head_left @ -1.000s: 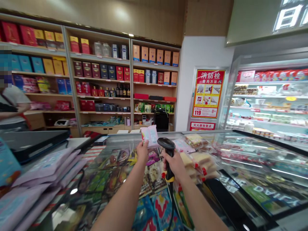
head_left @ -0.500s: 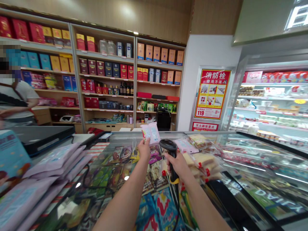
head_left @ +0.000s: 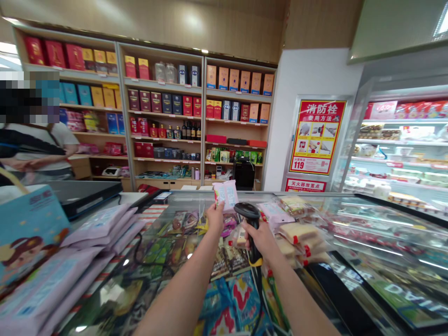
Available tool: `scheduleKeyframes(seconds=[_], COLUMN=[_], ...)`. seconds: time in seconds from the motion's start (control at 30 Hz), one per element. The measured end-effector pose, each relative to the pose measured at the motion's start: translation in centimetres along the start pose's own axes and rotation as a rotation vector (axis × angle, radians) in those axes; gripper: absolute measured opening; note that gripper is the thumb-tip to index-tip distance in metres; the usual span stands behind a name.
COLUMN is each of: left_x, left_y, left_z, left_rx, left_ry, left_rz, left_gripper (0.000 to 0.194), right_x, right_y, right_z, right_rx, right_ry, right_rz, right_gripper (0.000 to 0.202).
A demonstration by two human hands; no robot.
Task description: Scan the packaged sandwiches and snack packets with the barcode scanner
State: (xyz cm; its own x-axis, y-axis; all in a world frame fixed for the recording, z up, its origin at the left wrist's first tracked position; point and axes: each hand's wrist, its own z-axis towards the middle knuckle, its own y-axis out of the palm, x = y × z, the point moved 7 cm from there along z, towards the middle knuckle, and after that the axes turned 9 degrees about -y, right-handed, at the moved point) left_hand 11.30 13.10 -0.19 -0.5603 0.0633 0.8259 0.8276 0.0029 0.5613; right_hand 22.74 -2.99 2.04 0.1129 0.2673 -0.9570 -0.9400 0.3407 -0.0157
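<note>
The glass-topped freezer [head_left: 367, 228] has stacked lilac packets [head_left: 45, 284] at its left and pale bagged items [head_left: 301, 233] on top, while above it the right hand [head_left: 261, 238] grips a black scanner [head_left: 247, 211] and the left hand [head_left: 215, 216] pinches a single lilac packet [head_left: 228, 193].

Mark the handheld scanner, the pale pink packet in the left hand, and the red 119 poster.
Handheld scanner [head_left: 248, 211]: head view, on its black top end.
Pale pink packet [head_left: 227, 194]: head view, middle of its raised side.
Red 119 poster [head_left: 317, 136]: head view, centre of its printed face.
</note>
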Motion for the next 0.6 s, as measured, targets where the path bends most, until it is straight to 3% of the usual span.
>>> scheduleKeyframes(seconds=[0.3,0.6], left_x=[4.9,11.0], left_y=[-4.2,-13.0], left_z=[-1.5,-4.2], left_rx=[-0.022,0.113], left_ry=[0.079,0.129], left_rz=[0.058,0.114], left_gripper=[0.026,0.022], right_x=[-0.5,-1.4], right_y=[4.4,10.0], right_z=[-2.3,-3.8], right_rx=[-0.033,-0.086], right_ry=[0.093,0.023], right_rz=[0.113,0.151], right_gripper=[0.038,0.043])
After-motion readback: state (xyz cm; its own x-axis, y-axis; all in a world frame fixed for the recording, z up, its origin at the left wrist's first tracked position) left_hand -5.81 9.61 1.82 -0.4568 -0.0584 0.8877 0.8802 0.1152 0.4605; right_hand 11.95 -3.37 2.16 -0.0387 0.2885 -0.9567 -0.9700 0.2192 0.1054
